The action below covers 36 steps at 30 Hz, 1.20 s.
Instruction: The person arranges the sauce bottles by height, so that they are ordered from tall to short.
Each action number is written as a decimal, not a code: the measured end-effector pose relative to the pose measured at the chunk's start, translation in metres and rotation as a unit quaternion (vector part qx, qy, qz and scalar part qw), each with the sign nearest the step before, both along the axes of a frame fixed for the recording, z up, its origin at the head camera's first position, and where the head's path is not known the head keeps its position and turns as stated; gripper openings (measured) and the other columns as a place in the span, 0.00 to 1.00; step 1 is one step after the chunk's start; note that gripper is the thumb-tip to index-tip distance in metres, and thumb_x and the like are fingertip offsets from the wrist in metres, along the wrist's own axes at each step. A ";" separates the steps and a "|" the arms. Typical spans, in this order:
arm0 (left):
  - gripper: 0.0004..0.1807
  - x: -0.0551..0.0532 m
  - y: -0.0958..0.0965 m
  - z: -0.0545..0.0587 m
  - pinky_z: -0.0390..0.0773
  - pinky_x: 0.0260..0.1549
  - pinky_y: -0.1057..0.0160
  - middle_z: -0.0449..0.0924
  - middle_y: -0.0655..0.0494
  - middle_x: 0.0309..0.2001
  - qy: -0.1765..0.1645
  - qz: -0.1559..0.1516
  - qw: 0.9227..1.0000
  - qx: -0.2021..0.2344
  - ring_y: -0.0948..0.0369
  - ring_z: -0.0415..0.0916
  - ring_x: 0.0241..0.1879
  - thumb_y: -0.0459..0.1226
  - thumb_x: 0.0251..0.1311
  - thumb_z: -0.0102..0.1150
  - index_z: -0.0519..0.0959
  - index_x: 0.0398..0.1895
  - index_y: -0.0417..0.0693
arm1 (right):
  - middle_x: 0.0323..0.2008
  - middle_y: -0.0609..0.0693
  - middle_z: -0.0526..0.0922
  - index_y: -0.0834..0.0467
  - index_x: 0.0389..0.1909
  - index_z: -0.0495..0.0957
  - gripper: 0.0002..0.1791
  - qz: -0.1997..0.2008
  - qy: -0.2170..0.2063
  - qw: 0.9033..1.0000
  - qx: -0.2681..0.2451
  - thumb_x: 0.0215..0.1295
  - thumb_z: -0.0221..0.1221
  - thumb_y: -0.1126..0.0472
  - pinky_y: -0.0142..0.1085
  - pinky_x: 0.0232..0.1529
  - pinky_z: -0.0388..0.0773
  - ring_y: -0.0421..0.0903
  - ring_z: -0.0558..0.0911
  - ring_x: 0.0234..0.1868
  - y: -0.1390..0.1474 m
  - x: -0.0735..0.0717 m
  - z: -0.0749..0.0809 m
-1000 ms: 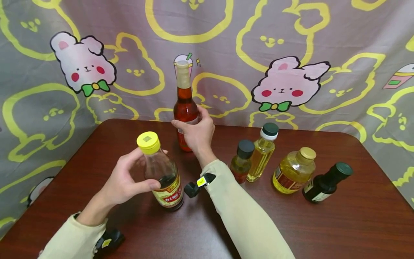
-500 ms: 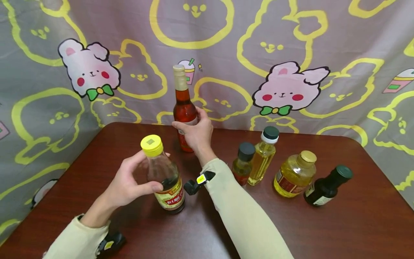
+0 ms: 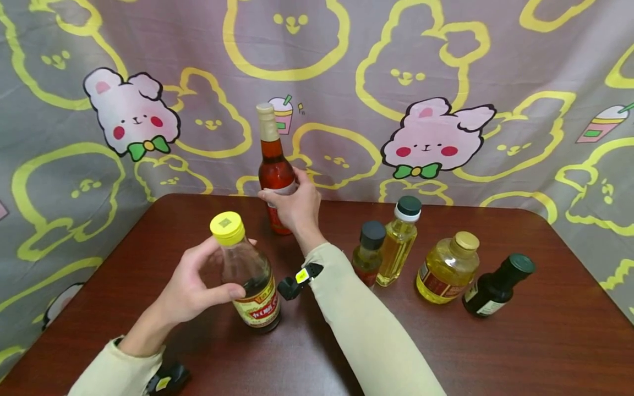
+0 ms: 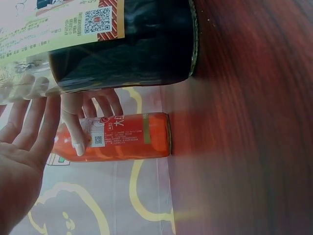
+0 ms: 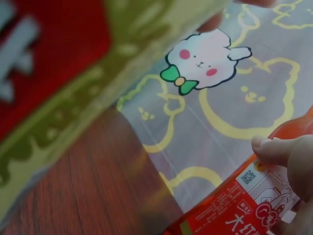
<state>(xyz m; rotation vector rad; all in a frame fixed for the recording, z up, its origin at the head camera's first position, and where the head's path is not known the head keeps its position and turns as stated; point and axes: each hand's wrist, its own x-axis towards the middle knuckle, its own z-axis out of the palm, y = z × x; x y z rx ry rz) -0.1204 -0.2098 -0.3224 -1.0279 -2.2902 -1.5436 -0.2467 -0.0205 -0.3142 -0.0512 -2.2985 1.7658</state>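
Two of six bottles held, one apiece.
Left hand (image 3: 190, 283), fingers clamped round yellow-capped clear glass bottle of dark liquid (image 3: 251, 278), upright on brown wood table (image 3: 505, 357); right hand (image 3: 298, 206) clamped round red, cream-necked glass bottle (image 3: 275, 175) behind it. Left wrist view adds label QR codes (image 4: 98, 20) on both; only head view shows four dark- or gold-capped bottles (image 3: 442, 275) at right.

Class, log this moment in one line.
left hand: holds yellow-capped bottle | right hand: holds red bottle | right side: four more bottles
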 end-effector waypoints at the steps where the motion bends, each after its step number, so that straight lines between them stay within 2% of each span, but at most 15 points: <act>1: 0.40 0.000 0.000 0.000 0.82 0.45 0.68 0.86 0.54 0.59 0.001 0.001 1.000 0.000 0.68 0.82 0.50 0.22 0.43 0.76 0.76 0.65 0.34 | 0.63 0.49 0.85 0.47 0.72 0.75 0.43 0.000 0.000 1.000 0.000 0.56 0.80 0.49 0.52 0.63 0.81 0.52 0.81 0.63 0.000 0.000 0.000; 8: 0.39 0.000 0.000 0.000 0.82 0.49 0.70 0.86 0.64 0.60 0.001 0.003 1.000 -0.003 0.69 0.83 0.52 0.23 0.44 0.77 0.76 0.66 0.35 | 0.64 0.49 0.84 0.47 0.73 0.74 0.43 0.005 -0.010 1.000 0.002 0.57 0.80 0.50 0.53 0.65 0.80 0.53 0.80 0.64 0.000 0.000 0.005; 16: 0.39 0.000 0.000 -0.001 0.82 0.46 0.69 0.86 0.56 0.58 -0.001 -0.001 1.000 0.008 0.69 0.83 0.50 0.22 0.42 0.76 0.77 0.65 0.34 | 0.66 0.51 0.83 0.48 0.76 0.71 0.44 0.017 -0.017 1.000 0.006 0.58 0.79 0.51 0.54 0.65 0.80 0.54 0.80 0.65 0.000 0.003 0.008; 20: 0.39 0.000 0.000 -0.001 0.82 0.48 0.69 0.86 0.57 0.59 -0.003 -0.002 1.000 0.005 0.68 0.83 0.51 0.23 0.44 0.77 0.76 0.65 0.34 | 0.70 0.50 0.80 0.48 0.78 0.68 0.47 0.010 -0.016 1.000 0.007 0.59 0.78 0.49 0.52 0.68 0.79 0.54 0.78 0.68 0.002 0.005 0.013; 24: 0.40 -0.001 0.001 -0.001 0.82 0.48 0.70 0.87 0.56 0.59 -0.004 -0.011 1.000 0.015 0.68 0.84 0.51 0.21 0.42 0.76 0.76 0.65 0.33 | 0.72 0.52 0.79 0.50 0.79 0.67 0.47 0.001 0.008 1.000 -0.006 0.60 0.77 0.50 0.51 0.68 0.78 0.55 0.79 0.67 0.005 0.012 0.025; 31: 0.40 -0.002 0.000 -0.003 0.81 0.42 0.70 0.86 0.65 0.60 0.008 -0.022 0.999 0.027 0.69 0.83 0.48 0.20 0.41 0.76 0.76 0.65 0.30 | 0.73 0.51 0.78 0.49 0.78 0.67 0.43 0.012 0.051 0.998 -0.016 0.64 0.74 0.52 0.49 0.71 0.76 0.50 0.77 0.73 0.011 0.033 0.057; 36: 0.40 -0.002 0.000 -0.003 0.82 0.48 0.71 0.86 0.63 0.61 0.002 -0.030 0.999 0.036 0.69 0.84 0.51 0.19 0.42 0.75 0.75 0.65 0.28 | 0.71 0.48 0.79 0.47 0.77 0.69 0.40 0.022 0.060 0.998 -0.007 0.66 0.73 0.52 0.48 0.67 0.79 0.48 0.77 0.72 0.019 0.047 0.077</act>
